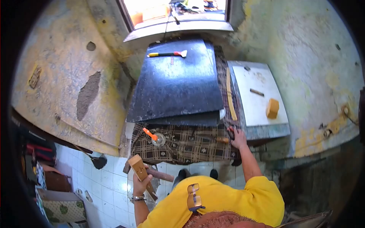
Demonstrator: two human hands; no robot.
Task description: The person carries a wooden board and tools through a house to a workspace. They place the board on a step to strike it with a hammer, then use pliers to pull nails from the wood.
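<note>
Left hand: the left hand (140, 185) is closed around a light brown wooden block (137, 167). It holds the block up over the white tiled floor (108, 182), in front of the near edge of the desk.

Block's long side: it tilts up and away from the hand, leaning a little to the left.

Right hand: the right hand (238, 138) rests on the brown checked cloth (186, 142) at the near right corner of the desk (262, 131). Its fingers are bent down around a small tool with a red tip (230, 131). I cannot tell if it grips it tight.

Brown stick: a thin brown wooden handle (221, 140) lies on the cloth, touching or just beside the right hand, on its left. It lies along the near edge.

Orange tool: a small tool with an orange handle (149, 134) lies near the near left corner of the cloth, next to a round clear glass thing (158, 140).

Nearer hand: the right hand is nearer the brown stick. The left hand is nearer the orange tool.

Farther back: a big dark flat board (176, 81) lies on the cloth. A hammer with a yellow and black handle (167, 54) lies at its far edge.
</note>
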